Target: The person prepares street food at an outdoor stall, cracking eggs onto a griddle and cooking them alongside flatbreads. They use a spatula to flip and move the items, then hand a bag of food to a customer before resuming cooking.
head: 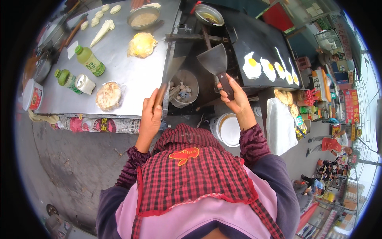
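Note:
My left hand (150,115) grips the wooden handle of a scraper (174,68), its blade blurred and pointing away over the edge of the metal worktable (135,86). In my right hand (238,98) is the dark handle of a wide metal spatula (215,58), blade up, beside the black griddle (253,35). Several fried eggs (251,66) lie in a row along the griddle's near side. Across the table, a flatbread with egg (142,44) rests near the right edge. A plastic-wrapped flatbread (109,96) lies closer to me, left of my left hand.
Between table and griddle stands a bin (194,81) with eggshells. A metal bowl of oil (209,15) sits beyond the spatula. Bottles (90,61), dough pieces (103,32) and a pan (143,18) occupy the table. Another person's hand (140,3) shows at the far edge.

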Available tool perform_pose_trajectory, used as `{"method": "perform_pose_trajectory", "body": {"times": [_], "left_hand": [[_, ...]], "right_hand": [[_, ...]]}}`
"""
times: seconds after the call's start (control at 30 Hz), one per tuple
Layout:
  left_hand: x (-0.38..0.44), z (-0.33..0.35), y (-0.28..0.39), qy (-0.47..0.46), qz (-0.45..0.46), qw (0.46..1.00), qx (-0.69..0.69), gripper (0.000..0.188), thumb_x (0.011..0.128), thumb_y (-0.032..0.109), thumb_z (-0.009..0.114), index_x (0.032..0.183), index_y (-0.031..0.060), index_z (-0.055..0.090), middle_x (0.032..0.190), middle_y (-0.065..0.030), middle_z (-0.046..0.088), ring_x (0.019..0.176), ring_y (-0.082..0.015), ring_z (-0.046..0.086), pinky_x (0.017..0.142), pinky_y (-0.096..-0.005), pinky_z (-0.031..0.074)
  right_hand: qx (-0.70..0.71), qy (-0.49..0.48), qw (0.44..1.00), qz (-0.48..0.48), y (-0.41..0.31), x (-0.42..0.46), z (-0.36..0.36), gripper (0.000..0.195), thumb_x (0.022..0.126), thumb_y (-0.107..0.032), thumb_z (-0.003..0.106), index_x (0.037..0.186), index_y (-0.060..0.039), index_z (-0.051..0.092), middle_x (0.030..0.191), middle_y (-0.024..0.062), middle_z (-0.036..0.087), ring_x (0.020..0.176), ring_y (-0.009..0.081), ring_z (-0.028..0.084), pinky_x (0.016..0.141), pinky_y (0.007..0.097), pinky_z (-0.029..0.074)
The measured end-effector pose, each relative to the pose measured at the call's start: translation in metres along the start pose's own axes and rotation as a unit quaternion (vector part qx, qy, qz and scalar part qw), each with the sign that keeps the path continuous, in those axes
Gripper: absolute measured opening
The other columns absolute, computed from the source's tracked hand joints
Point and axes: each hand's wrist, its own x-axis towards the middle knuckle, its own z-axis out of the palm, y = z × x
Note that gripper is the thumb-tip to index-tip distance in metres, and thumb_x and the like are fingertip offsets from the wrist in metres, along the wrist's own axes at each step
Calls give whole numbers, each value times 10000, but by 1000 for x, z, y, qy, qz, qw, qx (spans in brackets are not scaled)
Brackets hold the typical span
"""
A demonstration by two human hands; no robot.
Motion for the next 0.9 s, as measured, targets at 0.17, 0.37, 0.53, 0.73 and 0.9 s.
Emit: {"method": "perform_pose_trajectory", "body": {"times": [0.17, 0.37, 0.53, 0.73, 0.9], "left_hand": [[8, 27, 54, -119, 4, 991, -54, 534, 1005, 233, 555, 1513, 79, 498, 983, -97, 472, 881, -204, 497, 852, -312, 438], [16, 32, 80, -161, -27, 986, -25, 531, 949, 127, 584, 1477, 86, 542, 1007, -140, 541, 887, -254, 581, 844, -339, 486], [22, 49, 78, -99, -2, 995, -20, 500, 942, 96, 627, 1437, 62, 566, 1125, -177, 632, 1018, -267, 641, 912, -343, 502], [73, 48, 75, -9, -52, 990, -129, 429, 1029, 165, 601, 1424, 10, 543, 1320, -179, 653, 1209, -227, 620, 1025, -337, 474], [55, 19, 65, 9, 48, 998, 32, 442, 1013, 142, 595, 1445, 61, 546, 1143, -149, 606, 1020, -267, 623, 947, -366, 480]], "right_hand": [[-39, 13, 998, -56, 17, 8, 25, 452, 1078, -274, 540, 1485, -90, 474, 1043, 124, 648, 677, 143, 528, 531, 245, 401], [-43, 75, 991, -102, 27, 12, 40, 402, 1065, -214, 572, 1451, -109, 535, 1006, 91, 657, 644, 100, 510, 497, 205, 366], [-113, 69, 983, -123, 20, 5, 48, 421, 1071, -226, 565, 1459, -65, 523, 1014, 100, 641, 642, 103, 490, 483, 200, 352], [-122, 39, 990, -61, 27, -13, 54, 435, 1076, -247, 556, 1462, -53, 509, 1008, 101, 645, 628, 98, 491, 476, 199, 353], [8, -18, 993, -119, 6, -11, 36, 462, 1079, -292, 535, 1474, -62, 466, 1042, 129, 647, 642, 112, 506, 480, 198, 356]]}}
